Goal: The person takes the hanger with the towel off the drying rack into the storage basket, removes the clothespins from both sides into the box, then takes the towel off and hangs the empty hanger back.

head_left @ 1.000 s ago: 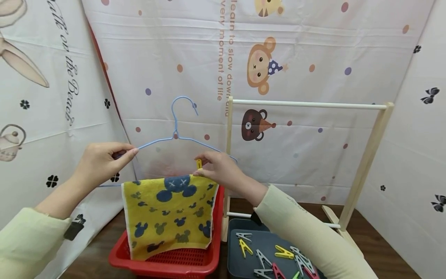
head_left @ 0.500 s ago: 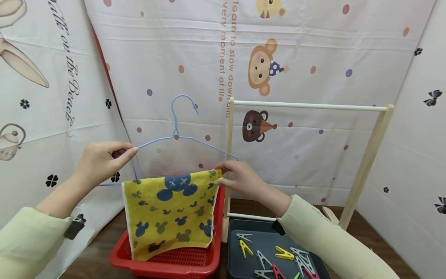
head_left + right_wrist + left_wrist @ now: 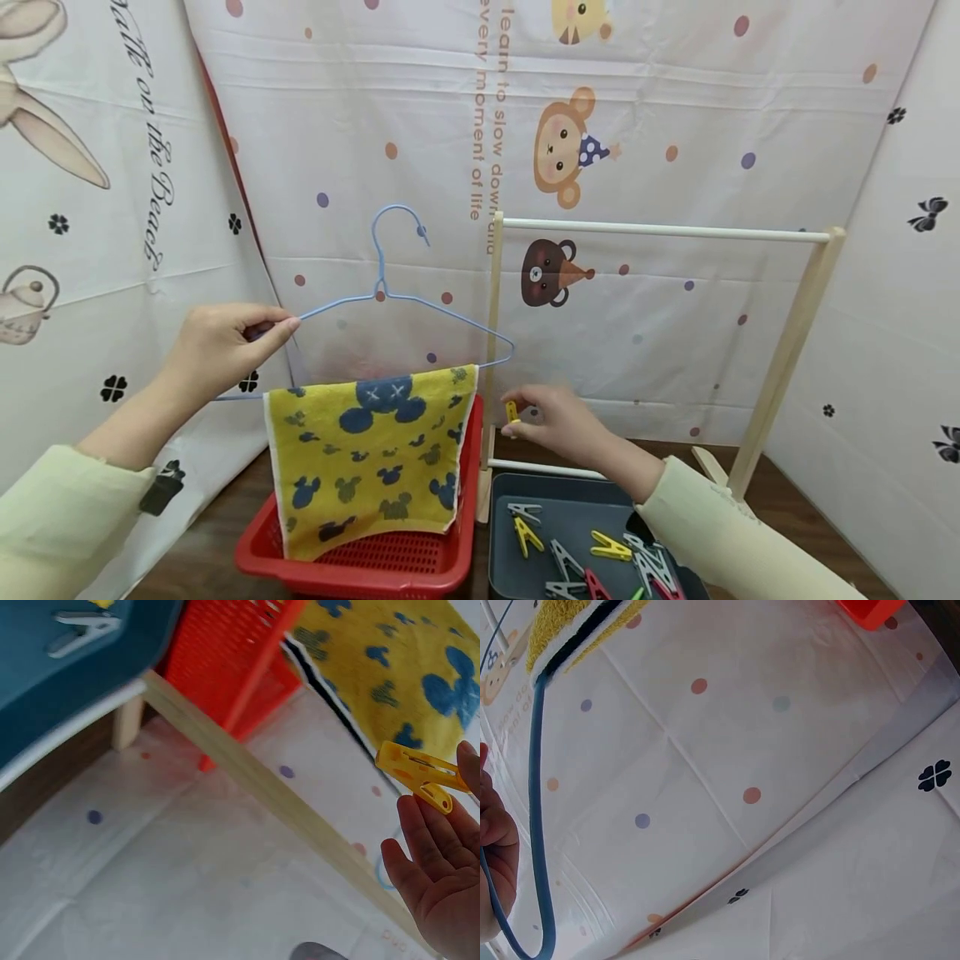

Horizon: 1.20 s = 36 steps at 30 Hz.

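Observation:
My left hand [image 3: 225, 350] pinches the left shoulder of a blue wire hanger [image 3: 341, 302], keeping it raised with its hook up. Over the hanger's bottom bar hangs a yellow towel [image 3: 367, 467] with blue and grey mouse-head shapes. To the right of the towel, apart from it, my right hand [image 3: 558, 425] pinches a yellow clothespin [image 3: 512, 412] between thumb and fingers. The right wrist view shows this clothespin [image 3: 420, 776] in front of the towel's edge. In the left wrist view, the hanger [image 3: 537, 802] runs up into the towel [image 3: 562, 637].
Below the towel stands a red plastic basket [image 3: 352, 575]. Right of it a dark grey tray [image 3: 517, 487] holds several clothespins in yellow, grey, pink and green. Behind the tray rises a wooden rack with a white top rail [image 3: 660, 227]. Printed cloth surrounds the table.
My right hand has moved right and down with the yellow clothespin, from the towel's top edge to its right corner and then off it. The left hand and hanger stay nearly still.

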Motion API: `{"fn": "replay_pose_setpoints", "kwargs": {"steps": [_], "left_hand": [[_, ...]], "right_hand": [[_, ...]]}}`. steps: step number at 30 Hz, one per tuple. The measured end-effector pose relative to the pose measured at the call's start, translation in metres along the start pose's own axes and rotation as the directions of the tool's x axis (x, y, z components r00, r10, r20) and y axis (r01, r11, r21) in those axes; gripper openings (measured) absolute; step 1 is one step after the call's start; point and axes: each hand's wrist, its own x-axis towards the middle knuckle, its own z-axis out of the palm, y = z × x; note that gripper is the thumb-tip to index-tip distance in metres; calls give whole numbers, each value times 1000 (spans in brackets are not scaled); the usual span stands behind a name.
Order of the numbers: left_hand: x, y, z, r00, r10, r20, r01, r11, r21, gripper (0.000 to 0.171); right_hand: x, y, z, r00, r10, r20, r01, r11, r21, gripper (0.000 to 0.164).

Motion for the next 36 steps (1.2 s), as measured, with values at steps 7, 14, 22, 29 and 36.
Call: {"fn": "replay_pose_setpoints", "kwargs": {"steps": [7,14,22,29,36], "left_hand": [[1,2,0,1000,1,5,-1,1000,3,5],[1,2,-2,1000,13,-7,-13,1000,-6,8],[1,2,-5,1000,17,-13,-17,1000,12,10],[1,3,-6,1000,0,0,0,1000,21,8],[0,3,-6,1000,6,-1,-6,1000,13,7]], "right_hand": [[-19,18,13,998,12,58,-11,1000,-13,33],[-35,39,27,981,74,177,-80,997,25,35],[-49,70,47,920,113,376,-111,993,-27,29],[-55,89,64,838,297,458,-282,954,-102,23],[-55,95,76,777,427,462,-354,904,-241,19]]}}
